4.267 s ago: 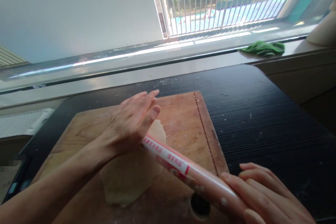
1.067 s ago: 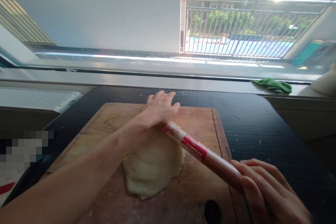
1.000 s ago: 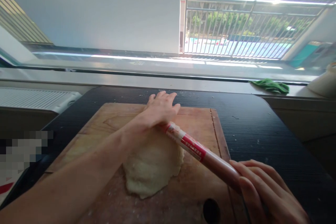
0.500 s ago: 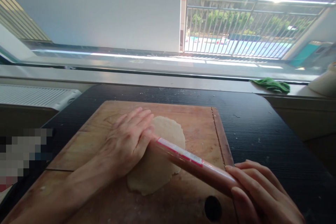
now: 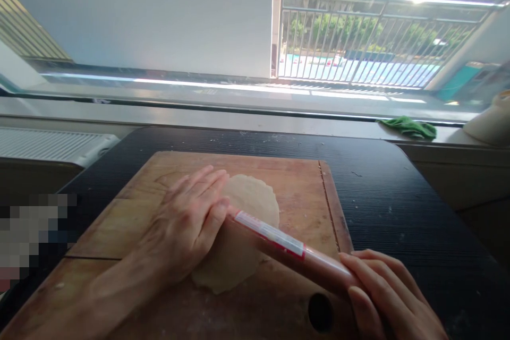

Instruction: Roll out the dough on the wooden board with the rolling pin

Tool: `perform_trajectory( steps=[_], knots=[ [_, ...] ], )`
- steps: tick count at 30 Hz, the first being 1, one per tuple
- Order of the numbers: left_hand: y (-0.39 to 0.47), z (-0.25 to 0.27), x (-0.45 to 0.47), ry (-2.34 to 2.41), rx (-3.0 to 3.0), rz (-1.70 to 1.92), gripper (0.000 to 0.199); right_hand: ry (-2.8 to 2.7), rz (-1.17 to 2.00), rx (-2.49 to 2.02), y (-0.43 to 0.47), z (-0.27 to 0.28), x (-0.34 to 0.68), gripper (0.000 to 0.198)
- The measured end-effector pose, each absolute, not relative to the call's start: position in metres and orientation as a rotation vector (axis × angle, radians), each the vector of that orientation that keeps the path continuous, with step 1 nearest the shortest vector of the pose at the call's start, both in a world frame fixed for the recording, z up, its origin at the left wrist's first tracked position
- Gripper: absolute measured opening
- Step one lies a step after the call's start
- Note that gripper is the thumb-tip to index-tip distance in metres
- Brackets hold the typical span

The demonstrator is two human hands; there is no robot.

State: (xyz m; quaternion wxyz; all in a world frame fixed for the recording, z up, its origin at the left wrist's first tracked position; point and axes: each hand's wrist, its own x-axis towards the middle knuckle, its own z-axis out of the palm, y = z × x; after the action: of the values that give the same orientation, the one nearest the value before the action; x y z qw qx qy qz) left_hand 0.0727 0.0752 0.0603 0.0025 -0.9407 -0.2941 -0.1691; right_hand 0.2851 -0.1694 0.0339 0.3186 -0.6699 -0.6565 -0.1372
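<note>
In the head view, the rolling pin [image 5: 285, 244] lies slantwise across the sheet of dough [image 5: 235, 263], which rests on the wooden board [image 5: 287, 180] on the dark worktop [image 5: 394, 212]. The pin looks stiff and of modest weight; its glossy, labelled surface may be a little slick, so its two ends seem the best places to hold it. The dough looks soft and thin, liable to stretch or tear, and is better supported from beneath than pinched at its uneven edge.

The left hand [image 5: 195, 212] is palm down over the pin's far end, fingers extended flat and close together; its palm contact is hidden. The right hand [image 5: 386, 287] grips the near end, fingers curled over the top, thumb on the near side.
</note>
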Motion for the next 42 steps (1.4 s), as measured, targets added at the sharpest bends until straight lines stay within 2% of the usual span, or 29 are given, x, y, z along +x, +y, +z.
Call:
perform_trajectory(
  steps=[7, 12, 23, 32, 37, 42],
  knots=[
    [0.079, 0.066, 0.084, -0.942, -2.955, -0.475, 0.052, -1.615, -0.263, -1.877, -0.159, 0.042, 0.288, 0.019],
    [0.086, 0.072, 0.112, -1.056, -2.927, -0.439, 0.052, -1.51, -0.193, -1.963, -0.145, 0.051, 0.295, 0.02],
    [0.057, 0.057, 0.06, -0.766, -2.926, -0.529, 0.053, -1.654, -0.267, -1.981, -0.169, 0.033, 0.285, 0.012],
    [0.067, 0.068, 0.098, -0.969, -2.85, -0.464, 0.049, -1.574, -0.1, -2.087, -0.141, 0.052, 0.3, 0.025],
    [0.053, 0.066, 0.079, -0.906, -2.891, -0.49, 0.047, -1.603, -0.127, -2.078, -0.148, 0.049, 0.293, 0.021],
    [0.031, 0.052, 0.037, -0.766, -2.922, -0.554, 0.06, -1.714, -0.259, -1.985, -0.169, 0.043, 0.274, 0.01]
  ],
)
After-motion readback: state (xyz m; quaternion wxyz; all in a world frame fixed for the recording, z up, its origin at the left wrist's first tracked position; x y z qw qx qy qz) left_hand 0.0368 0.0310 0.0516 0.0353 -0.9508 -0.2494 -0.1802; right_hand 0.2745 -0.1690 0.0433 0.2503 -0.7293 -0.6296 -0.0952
